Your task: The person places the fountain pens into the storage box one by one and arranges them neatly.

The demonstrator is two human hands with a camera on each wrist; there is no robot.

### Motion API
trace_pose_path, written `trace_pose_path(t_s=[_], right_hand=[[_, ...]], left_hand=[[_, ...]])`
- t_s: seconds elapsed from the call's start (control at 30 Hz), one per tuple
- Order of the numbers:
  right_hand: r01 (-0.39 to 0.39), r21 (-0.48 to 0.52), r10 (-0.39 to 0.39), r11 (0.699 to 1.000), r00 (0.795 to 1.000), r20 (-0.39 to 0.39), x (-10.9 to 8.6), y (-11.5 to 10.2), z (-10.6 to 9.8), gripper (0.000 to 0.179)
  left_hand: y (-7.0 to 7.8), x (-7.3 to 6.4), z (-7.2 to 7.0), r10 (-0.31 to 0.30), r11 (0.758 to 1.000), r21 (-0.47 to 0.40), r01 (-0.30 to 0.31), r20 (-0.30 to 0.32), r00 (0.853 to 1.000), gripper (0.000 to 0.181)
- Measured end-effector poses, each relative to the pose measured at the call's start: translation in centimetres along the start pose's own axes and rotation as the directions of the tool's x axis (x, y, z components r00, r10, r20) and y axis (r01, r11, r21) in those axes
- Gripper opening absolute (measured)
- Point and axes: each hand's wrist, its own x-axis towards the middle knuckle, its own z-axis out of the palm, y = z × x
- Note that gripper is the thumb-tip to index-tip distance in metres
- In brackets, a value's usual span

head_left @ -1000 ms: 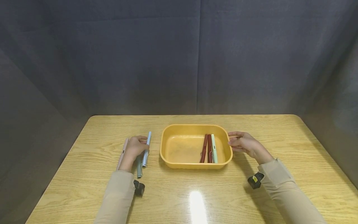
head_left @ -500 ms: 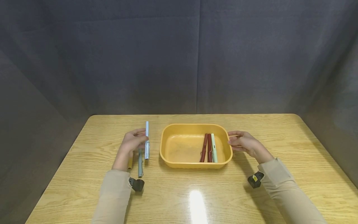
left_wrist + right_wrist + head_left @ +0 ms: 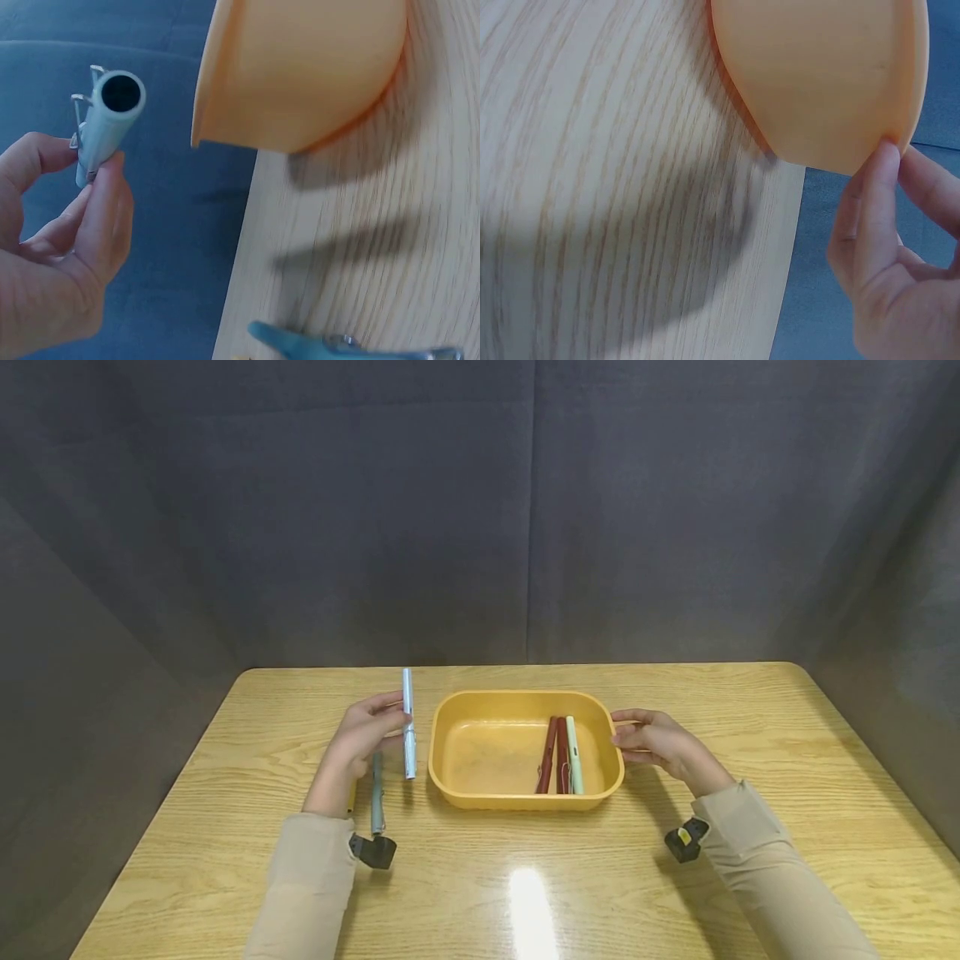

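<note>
A light blue pen [image 3: 408,756] with a wire clip is pinched between the thumb and fingers of my left hand [image 3: 358,739]. It is held above the table, just left of the yellow tray [image 3: 480,802]. In the left wrist view the pen's [image 3: 109,127] open, hollow-looking end faces the camera. My right hand [image 3: 663,750] pinches the tray's right rim, with fingers on both sides of the edge in the right wrist view. Inside the tray, at its right end, lie two dark red pens [image 3: 562,756] and a pale green pen [image 3: 574,753].
On the wooden table [image 3: 450,885], a grey-green pen [image 3: 377,797] lies beneath and right of my left wrist. A yellow pen [image 3: 352,795] beside it is mostly hidden by that hand. Dark curtains [image 3: 390,527] stand behind the table and at its sides.
My left hand has raised the light blue pen off the table, away from the other pens, and moved it right toward the tray. The right hand and tray stay in place.
</note>
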Motion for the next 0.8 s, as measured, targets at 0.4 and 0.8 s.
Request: trace_pose_path(t_s=[0.4, 0.8], right_hand=[[-0.017, 0.002, 0.017, 1.0, 1.0, -0.005, 0.0, -0.1, 0.2, 0.058], [-0.011, 0.003, 0.011, 1.0, 1.0, 0.001, -0.1, -0.2, 0.1, 0.059]], left_hand=[[0.4, 0.1, 2.8, 0.015, 0.996, -0.084, -0.009, 0.072, 0.997, 0.052], [1.1, 0.3, 5.7, -0.035, 0.975, -0.217, 0.058, 0.105, 0.994, 0.053]])
